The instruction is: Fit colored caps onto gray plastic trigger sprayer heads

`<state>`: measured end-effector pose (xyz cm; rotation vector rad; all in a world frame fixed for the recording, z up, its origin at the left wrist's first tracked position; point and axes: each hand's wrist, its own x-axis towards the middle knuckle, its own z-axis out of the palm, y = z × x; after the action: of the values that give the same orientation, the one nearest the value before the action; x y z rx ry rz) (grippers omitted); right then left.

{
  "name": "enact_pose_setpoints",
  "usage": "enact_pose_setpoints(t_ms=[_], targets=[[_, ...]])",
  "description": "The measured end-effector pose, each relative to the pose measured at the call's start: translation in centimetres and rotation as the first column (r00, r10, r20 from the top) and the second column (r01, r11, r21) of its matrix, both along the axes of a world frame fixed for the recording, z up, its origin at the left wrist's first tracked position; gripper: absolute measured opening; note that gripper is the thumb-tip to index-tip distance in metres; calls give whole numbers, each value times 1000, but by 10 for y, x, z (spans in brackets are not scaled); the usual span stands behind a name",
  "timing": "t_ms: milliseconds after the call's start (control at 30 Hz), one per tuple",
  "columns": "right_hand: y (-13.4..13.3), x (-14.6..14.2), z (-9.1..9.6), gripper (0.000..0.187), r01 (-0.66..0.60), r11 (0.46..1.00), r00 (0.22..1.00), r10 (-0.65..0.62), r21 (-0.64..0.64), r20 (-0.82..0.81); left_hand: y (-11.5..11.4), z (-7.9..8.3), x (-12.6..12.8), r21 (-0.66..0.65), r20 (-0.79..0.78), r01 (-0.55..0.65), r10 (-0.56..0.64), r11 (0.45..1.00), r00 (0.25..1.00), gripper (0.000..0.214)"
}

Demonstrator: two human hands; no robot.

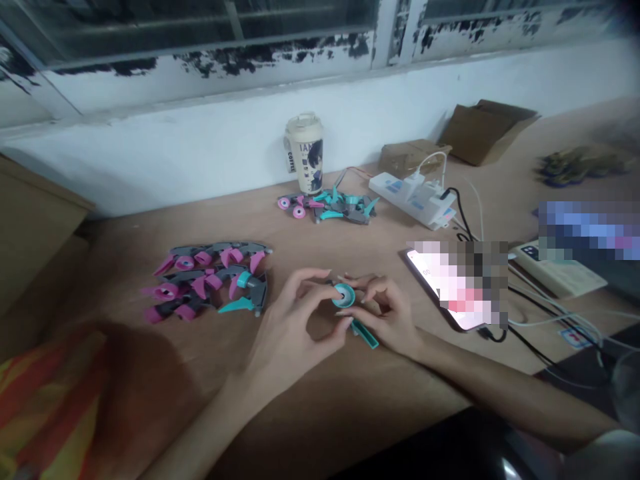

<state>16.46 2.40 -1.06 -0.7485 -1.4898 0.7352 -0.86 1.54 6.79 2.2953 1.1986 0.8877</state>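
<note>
The left hand and right hand share a fingertip grip on the teal piece above the tabletop. From it, pink toys lie toward 9 o'clock, the phone 3, the power strip 1.

Assembled pieces lie left of the toy part, phone right.

I see what looks like informal assembly workspace: wooden worktop, power strip, cardboard boxes, grouped plastic figures.
</note>
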Motion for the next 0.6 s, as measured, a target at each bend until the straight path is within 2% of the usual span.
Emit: enact_pose_setpoints(t_ms=[167,367,500,600], targets=[[-2,-1,5,28,6,999,1000,-6,33,19,3,-5,-1,128,-124,66,-50,990,991,24],[-6,4,5,27,-3,1000,998,2,22,60,4,-8,0,130,-260,43,-8,991,966,21],[-6,5,6,29,-10,1000,995,11,-10,101,7,-9,-1,90,-267,52,-26,995,963,23],[-3,3,7,26,27,1000,991,-26,-5,134,8,-12,-1,101,-208,46,-24,994,978,22]])
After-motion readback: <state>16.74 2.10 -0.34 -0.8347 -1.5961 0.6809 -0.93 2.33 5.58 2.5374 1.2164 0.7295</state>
